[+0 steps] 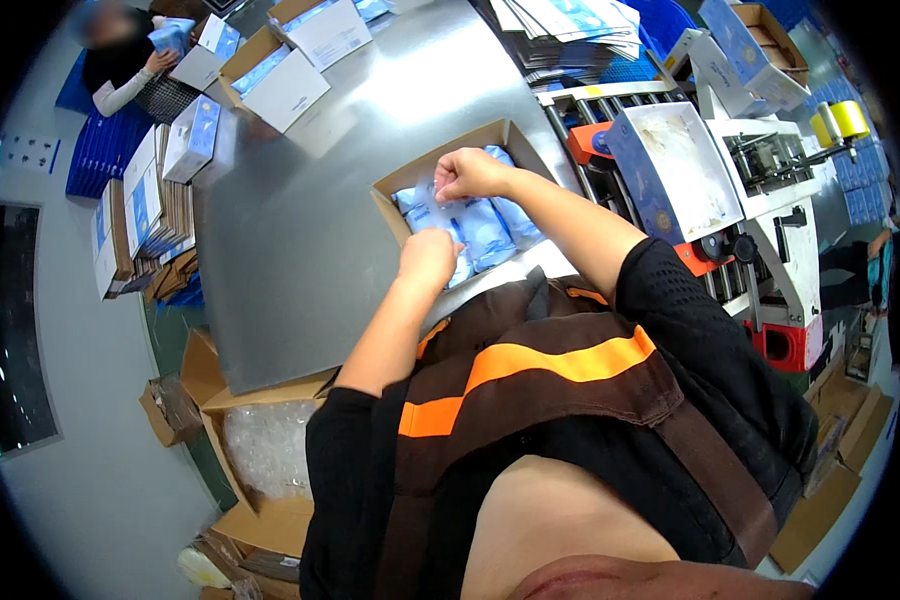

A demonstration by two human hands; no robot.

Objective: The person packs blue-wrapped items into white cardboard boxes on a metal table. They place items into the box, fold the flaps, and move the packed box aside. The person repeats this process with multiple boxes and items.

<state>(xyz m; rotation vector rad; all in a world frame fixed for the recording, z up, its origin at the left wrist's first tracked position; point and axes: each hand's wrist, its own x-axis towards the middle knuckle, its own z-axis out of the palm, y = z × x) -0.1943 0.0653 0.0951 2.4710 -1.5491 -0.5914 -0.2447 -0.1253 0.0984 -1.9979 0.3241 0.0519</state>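
Note:
An open carton point(387, 209) stands on the metal table in front of me, packed with soft light-blue packets point(487, 238). Over its far left part is my right hand point(470, 173), fingers closed in a pinch. Something pale and see-through, perhaps plastic film, shows below those fingertips. My left hand point(428, 258) is at the carton's near left side, its fingers curled down against the packets and the box edge. What the left fingers hold, if anything, is hidden.
Several filled cartons point(285, 95) stand at the table's far end, where another person point(120, 65) holds a blue packet. On my right, an open box point(678, 170) sits on a roller conveyor beside a taping machine point(770, 165). Clear air cushions point(268, 448) fill a carton at lower left.

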